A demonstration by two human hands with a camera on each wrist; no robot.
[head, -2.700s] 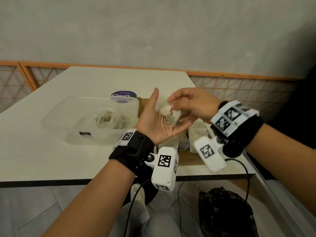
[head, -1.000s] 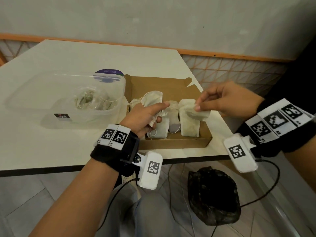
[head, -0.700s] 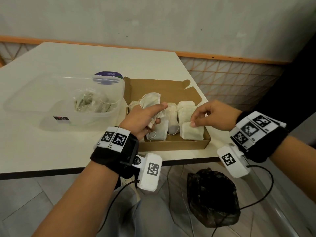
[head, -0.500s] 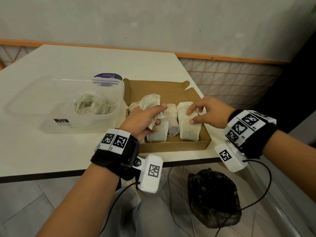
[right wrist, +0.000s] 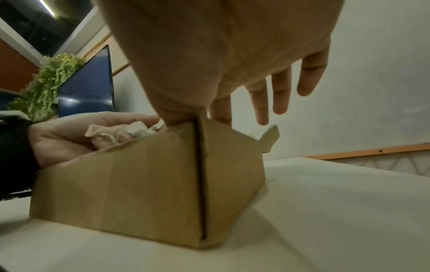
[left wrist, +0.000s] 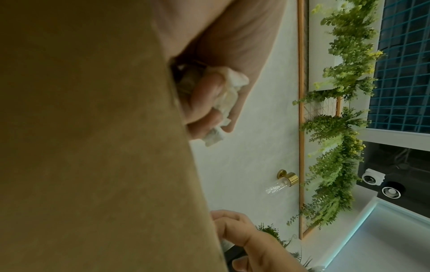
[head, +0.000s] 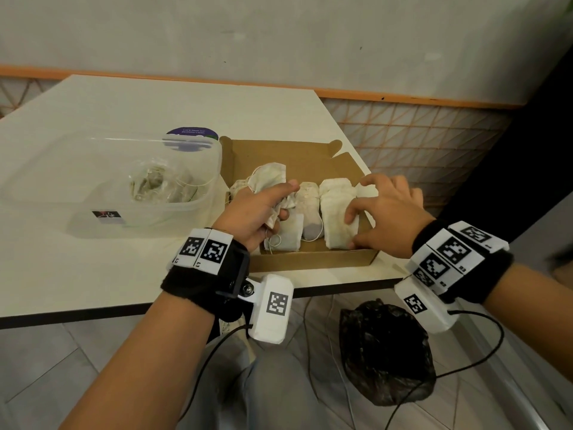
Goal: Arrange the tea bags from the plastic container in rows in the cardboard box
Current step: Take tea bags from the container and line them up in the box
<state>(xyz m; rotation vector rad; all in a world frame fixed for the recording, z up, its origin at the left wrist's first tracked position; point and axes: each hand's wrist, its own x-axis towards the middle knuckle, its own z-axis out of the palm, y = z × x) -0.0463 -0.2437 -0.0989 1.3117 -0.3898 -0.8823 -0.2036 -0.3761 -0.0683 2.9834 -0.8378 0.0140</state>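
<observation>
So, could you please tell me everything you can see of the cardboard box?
The cardboard box is a shallow, open-topped tray of plain brown card with a notched flap at its far edge. It sits flat near the table's front right corner, beside the plastic container. Several pale tea bags lie side by side inside. The left hand grips crumpled tea bags over it; the right hand touches the rightmost bags.

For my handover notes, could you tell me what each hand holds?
Left hand grips bunched tea bags around their middles; right hand only presses a boxed tea bag.
</observation>
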